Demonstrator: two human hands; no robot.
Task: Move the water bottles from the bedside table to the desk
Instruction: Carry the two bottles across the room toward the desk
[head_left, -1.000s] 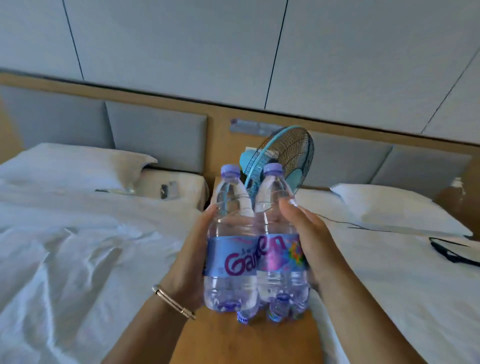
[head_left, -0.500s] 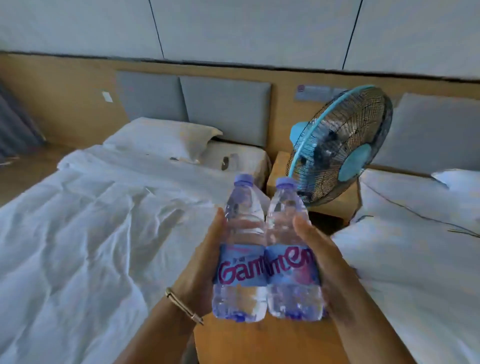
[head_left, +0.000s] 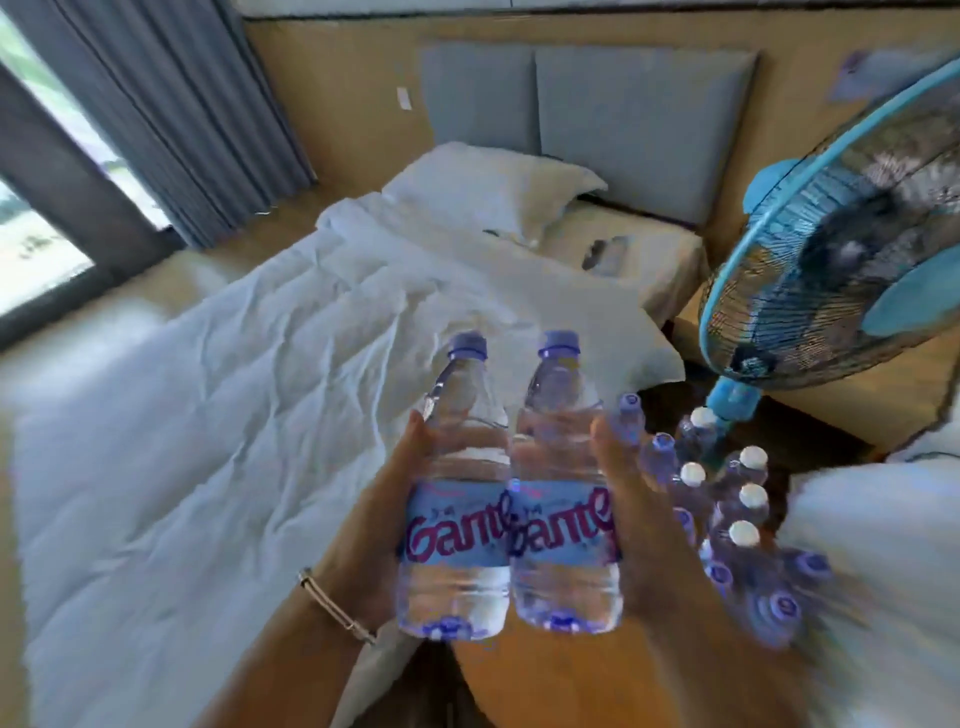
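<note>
Two clear water bottles with purple caps and blue labels stand upright side by side in the air in front of me. My left hand (head_left: 384, 519) grips the left bottle (head_left: 457, 499) from its left side. My right hand (head_left: 639, 525) grips the right bottle (head_left: 563, 493) from its right side. The bottles touch each other at the labels. Under them is the wooden bedside table (head_left: 571, 675). Several more water bottles (head_left: 727, 499), with white or purple caps, stand grouped low down to the right of my right hand.
A white bed (head_left: 234, 441) with a pillow (head_left: 493, 192) fills the left. A blue standing fan (head_left: 831, 244) leans in at the upper right. Another white bed (head_left: 883, 571) lies at the right edge. Grey curtains (head_left: 171, 119) and a window are at the far left.
The view has swung left and down while both hands keep the two bottles. The fan has slid to the right edge, and the cluster of bottles and the window have come into view.
</note>
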